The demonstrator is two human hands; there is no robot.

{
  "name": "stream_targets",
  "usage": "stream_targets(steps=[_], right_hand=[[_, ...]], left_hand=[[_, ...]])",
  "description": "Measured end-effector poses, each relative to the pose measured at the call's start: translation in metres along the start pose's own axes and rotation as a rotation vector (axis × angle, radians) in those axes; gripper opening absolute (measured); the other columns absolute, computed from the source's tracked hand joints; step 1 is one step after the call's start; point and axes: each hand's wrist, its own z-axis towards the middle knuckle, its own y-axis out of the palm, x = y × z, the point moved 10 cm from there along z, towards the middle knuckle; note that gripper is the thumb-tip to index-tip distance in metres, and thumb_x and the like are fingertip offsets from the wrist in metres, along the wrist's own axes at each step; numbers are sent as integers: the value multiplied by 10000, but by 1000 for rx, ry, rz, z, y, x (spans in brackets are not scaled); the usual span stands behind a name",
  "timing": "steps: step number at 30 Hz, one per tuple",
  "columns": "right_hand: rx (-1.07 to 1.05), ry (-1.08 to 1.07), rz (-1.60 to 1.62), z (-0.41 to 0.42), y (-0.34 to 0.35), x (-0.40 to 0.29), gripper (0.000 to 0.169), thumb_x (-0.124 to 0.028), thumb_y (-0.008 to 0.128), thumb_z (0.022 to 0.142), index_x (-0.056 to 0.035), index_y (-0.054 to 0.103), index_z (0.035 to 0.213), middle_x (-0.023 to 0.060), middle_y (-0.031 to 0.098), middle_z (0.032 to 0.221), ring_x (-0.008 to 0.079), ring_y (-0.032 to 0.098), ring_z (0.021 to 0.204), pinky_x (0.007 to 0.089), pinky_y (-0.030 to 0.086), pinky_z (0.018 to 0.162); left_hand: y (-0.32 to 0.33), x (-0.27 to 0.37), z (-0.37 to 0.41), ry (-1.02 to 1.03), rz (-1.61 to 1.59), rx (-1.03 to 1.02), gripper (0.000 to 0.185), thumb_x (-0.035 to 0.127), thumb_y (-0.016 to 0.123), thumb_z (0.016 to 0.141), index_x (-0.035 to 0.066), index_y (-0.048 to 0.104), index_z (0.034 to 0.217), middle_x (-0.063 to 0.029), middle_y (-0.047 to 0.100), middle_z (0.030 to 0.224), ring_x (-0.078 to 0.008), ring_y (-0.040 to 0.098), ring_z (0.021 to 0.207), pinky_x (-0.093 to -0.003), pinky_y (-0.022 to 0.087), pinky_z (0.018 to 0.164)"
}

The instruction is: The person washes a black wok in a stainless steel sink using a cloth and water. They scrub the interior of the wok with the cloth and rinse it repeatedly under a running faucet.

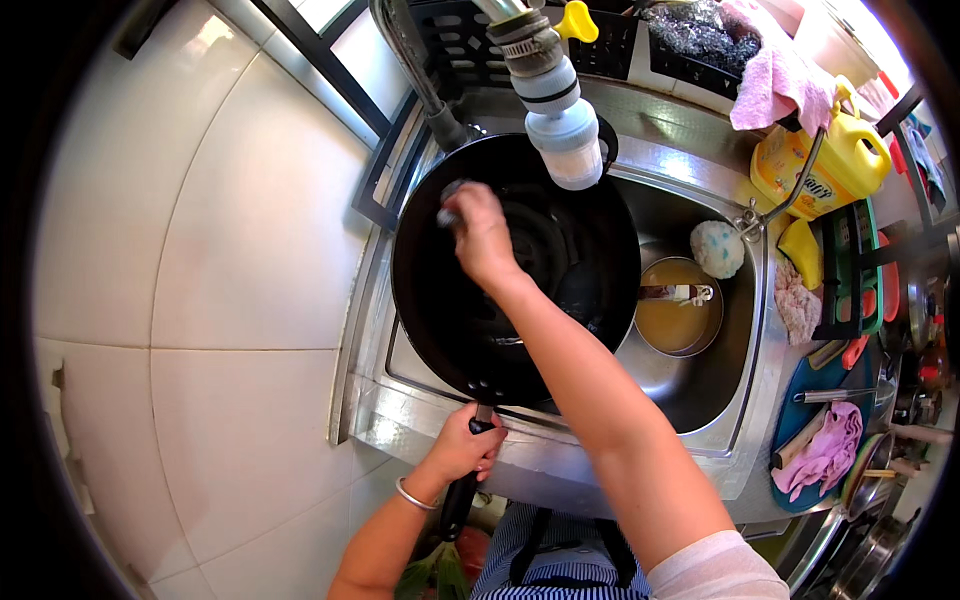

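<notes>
A large black wok (450, 315) rests over the left part of the stainless steel sink (720, 367). My left hand (463, 446) is wrapped around its long black handle (459, 504) near the front edge. Inside the wok, my right hand (484, 232) presses a dark grey scouring pad (452, 202) against the far left wall; hand and pad are blurred. Wet streaks shine on the wok's bottom. Above its far rim hangs the white faucet filter (566, 142), with no running water visible.
A round pot (679, 334) with cloudy liquid sits in the sink, right of the wok. Beside it hangs a white mesh ball (717, 249). A yellow detergent jug (821, 161) stands at the back right. On the right counter, a pink cloth (825, 450) lies on a blue board (795, 420).
</notes>
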Motion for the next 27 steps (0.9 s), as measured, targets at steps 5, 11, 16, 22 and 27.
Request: stream_targets(steps=[5, 11, 16, 22, 27], right_hand=[[-274, 31, 127, -59, 27, -29, 295, 133, 493, 620, -40, 493, 858, 155, 489, 949, 360, 461, 957, 382, 383, 852], [-1124, 166, 143, -171, -36, -15, 299, 100, 484, 639, -56, 558, 883, 121, 548, 937, 305, 509, 947, 365, 389, 839], [-1031, 588, 428, -135, -42, 8, 299, 60, 482, 700, -62, 602, 946, 6, 569, 873, 107, 515, 854, 260, 437, 755], [-419, 492, -176, -76, -96, 68, 375, 14, 545, 742, -48, 520, 1111, 150, 540, 1110, 315, 495, 1046, 360, 402, 905], [-624, 248, -247, -110, -81, 30, 315, -63, 651, 727, -98, 578, 1031, 138, 499, 1123, 352, 468, 1031, 385, 408, 892]], left_hand=[[-4, -6, 1, 13, -25, -10, 157, 10, 552, 826, 53, 406, 864, -46, 422, 526, -109, 370, 358, -286, 347, 328], [0, -3, -1, 41, -49, -38, 146, 33, 555, 835, 61, 413, 857, -38, 427, 529, -100, 371, 356, -279, 352, 333], [-2, -4, -2, 43, -57, -42, 141, 43, 561, 836, 63, 422, 852, -31, 432, 534, -93, 373, 361, -270, 355, 340], [1, -1, -2, 21, -82, -83, 137, 41, 561, 836, 69, 427, 845, -24, 435, 540, -85, 374, 365, -262, 355, 341], [14, -9, -7, -39, -224, -157, 137, 40, 565, 834, 73, 433, 848, -18, 432, 553, -76, 371, 366, -256, 347, 334]])
